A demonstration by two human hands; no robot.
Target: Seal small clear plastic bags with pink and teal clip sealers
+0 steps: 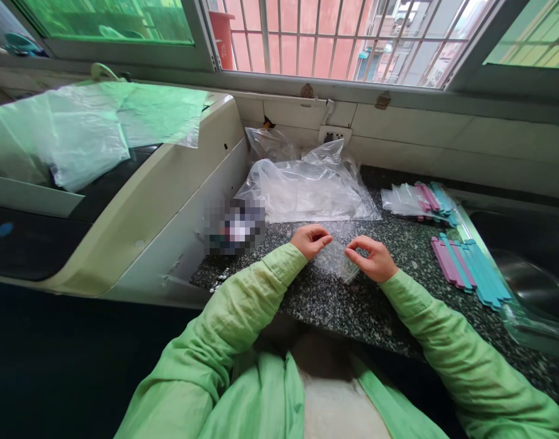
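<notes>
A small clear plastic bag (336,259) lies flat on the speckled dark counter (334,305), held at its two sides between the left hand (310,240) and the right hand (373,258), fingers pinched on its edges

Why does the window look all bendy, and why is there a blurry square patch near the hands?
In the head view, the wide lens bows the barred window toward the picture's edges; the square patch is blocked out, so nothing there is readable; daylight glares off the heap of clear plastic bags, while both hands stay sharp.
</notes>
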